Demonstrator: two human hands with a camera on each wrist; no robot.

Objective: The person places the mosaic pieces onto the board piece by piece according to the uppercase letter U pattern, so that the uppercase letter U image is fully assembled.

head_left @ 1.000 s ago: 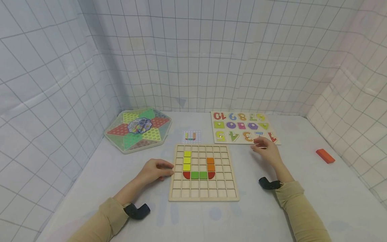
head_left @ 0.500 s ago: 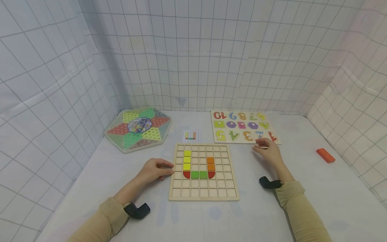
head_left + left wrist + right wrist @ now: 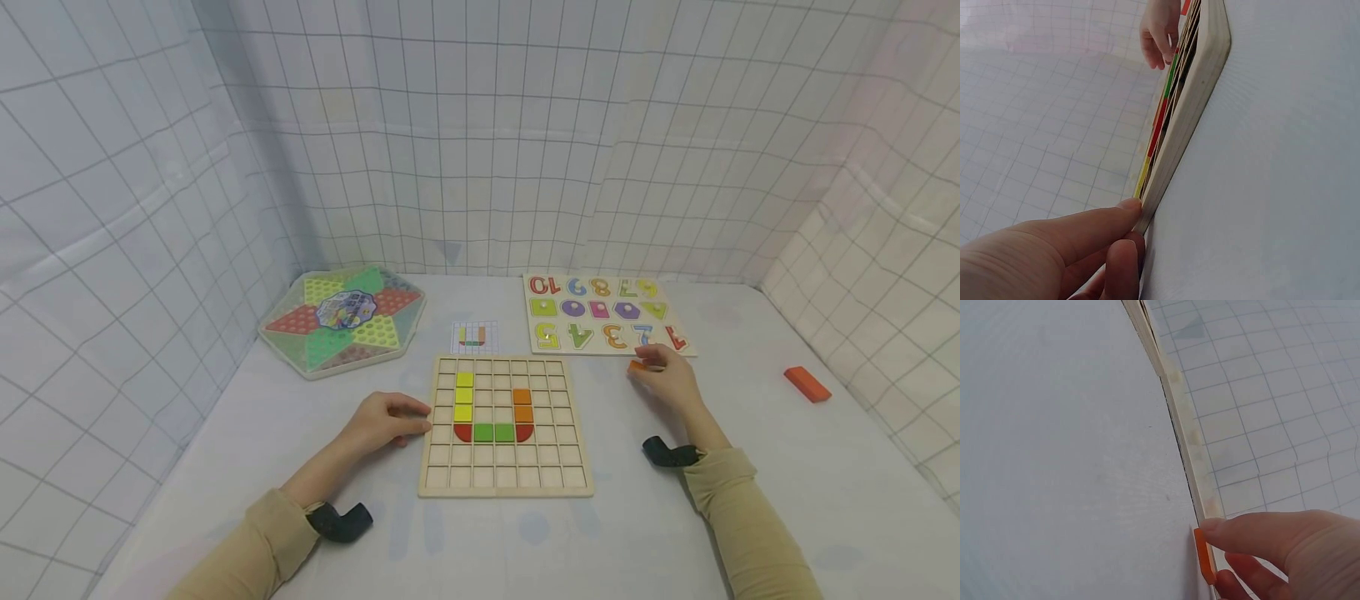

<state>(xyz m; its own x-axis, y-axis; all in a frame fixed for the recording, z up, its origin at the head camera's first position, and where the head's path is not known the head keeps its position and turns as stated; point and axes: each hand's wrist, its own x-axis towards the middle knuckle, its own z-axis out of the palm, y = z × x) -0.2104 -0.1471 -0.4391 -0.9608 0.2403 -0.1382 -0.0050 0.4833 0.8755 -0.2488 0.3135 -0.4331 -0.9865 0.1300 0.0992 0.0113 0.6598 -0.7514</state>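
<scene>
In the head view my right hand (image 3: pixel 667 379) pinches a small orange square tile (image 3: pixel 637 366) between thumb and fingers, close to the front edge of the number puzzle. The right wrist view shows this orange tile (image 3: pixel 1204 556) on edge, with the thumb at its top. My left hand (image 3: pixel 381 423) touches the left edge of the wooden grid board (image 3: pixel 507 477) with extended fingers. On the board, three yellow tiles (image 3: pixel 464 396), two red rounded tiles (image 3: pixel 463 433), two green tiles (image 3: pixel 483 432) and two orange tiles (image 3: pixel 522 413) form a U.
Behind the board lies a small pattern card (image 3: pixel 474 338) printed with a U shape. A number puzzle board (image 3: pixel 600 323) stands back right, a hexagonal Chinese checkers board (image 3: pixel 341 321) back left. A red-orange block (image 3: pixel 807 384) lies far right. Gridded cloth walls (image 3: pixel 480 150) surround the table.
An orange tile now shows between the right thumb and fingers, where none was visible before. The right hand has shifted very slightly; the left hand and the board have stayed in place.
</scene>
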